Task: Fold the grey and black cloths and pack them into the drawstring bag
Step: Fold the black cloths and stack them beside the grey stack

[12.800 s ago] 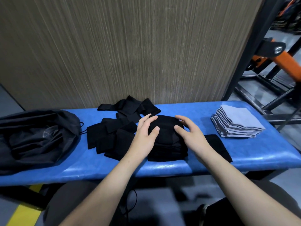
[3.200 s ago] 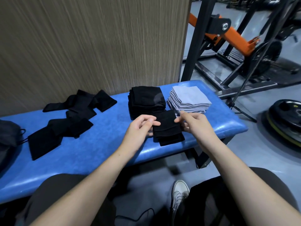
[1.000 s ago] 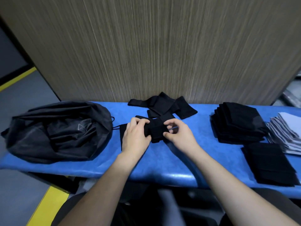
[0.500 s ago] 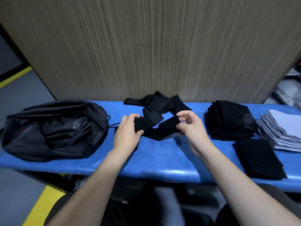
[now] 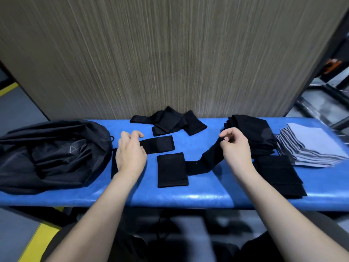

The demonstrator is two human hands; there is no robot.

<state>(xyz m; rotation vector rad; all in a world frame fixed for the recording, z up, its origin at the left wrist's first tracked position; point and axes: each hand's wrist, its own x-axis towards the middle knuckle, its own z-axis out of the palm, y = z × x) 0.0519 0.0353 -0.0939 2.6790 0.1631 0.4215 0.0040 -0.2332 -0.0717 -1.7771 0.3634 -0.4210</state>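
My right hand [image 5: 236, 148] pinches one end of a black cloth [image 5: 200, 165] and lifts it; the other end trails on the blue bench [image 5: 188, 197]. My left hand [image 5: 130, 154] hovers with loosely curled fingers over the left end of a flat black cloth [image 5: 158, 144]. Another folded black cloth [image 5: 171, 170] lies between my hands. A loose pile of black cloths [image 5: 170, 122] sits by the wall. To the right stand a stack of folded black cloths [image 5: 253, 133], a smaller black stack [image 5: 279, 174] and a stack of grey cloths [image 5: 309, 148]. The black drawstring bag [image 5: 47, 154] lies at the left.
A wood-grain wall panel [image 5: 170, 53] rises right behind the bench. Metal gym frame parts [image 5: 324, 103] show at the far right. A yellow floor line [image 5: 35, 242] runs below the bench at the left.
My hands have parted: the right one drew a black cloth off to the right, and the left one let go. Two black cloths now lie flat on the bench between them.
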